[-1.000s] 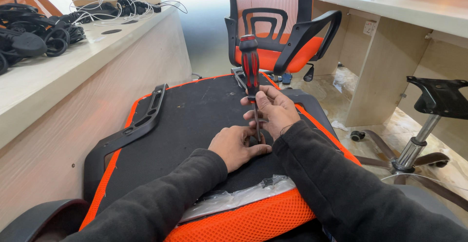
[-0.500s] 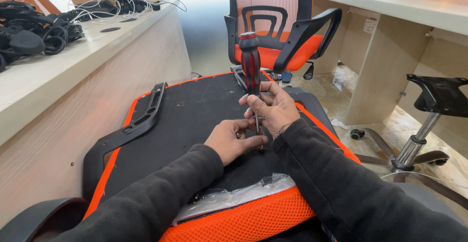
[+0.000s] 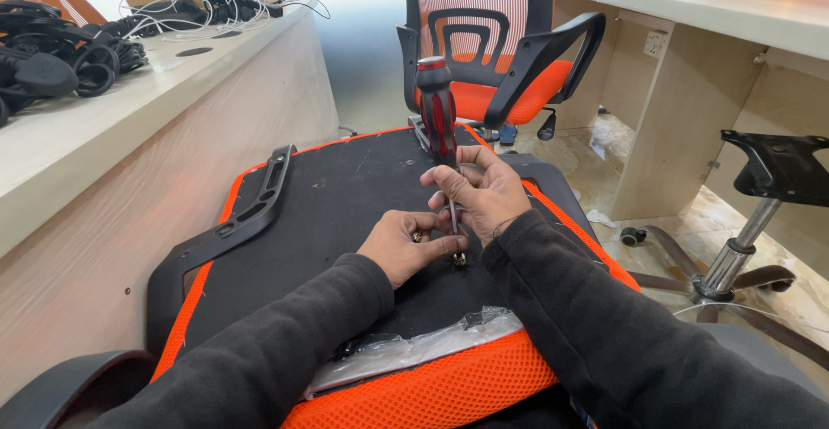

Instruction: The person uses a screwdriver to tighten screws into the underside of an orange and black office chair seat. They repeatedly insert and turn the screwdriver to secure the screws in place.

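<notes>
Right hand grips upright screwdriver; left hand pinches its tip.

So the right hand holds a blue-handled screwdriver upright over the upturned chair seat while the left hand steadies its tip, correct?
Not quite: the screwdriver has a red and black handle, not blue, as the head view shows. The rest holds: the right hand grips its shaft upright over the upturned chair seat, and the left hand steadies the tip.
</notes>
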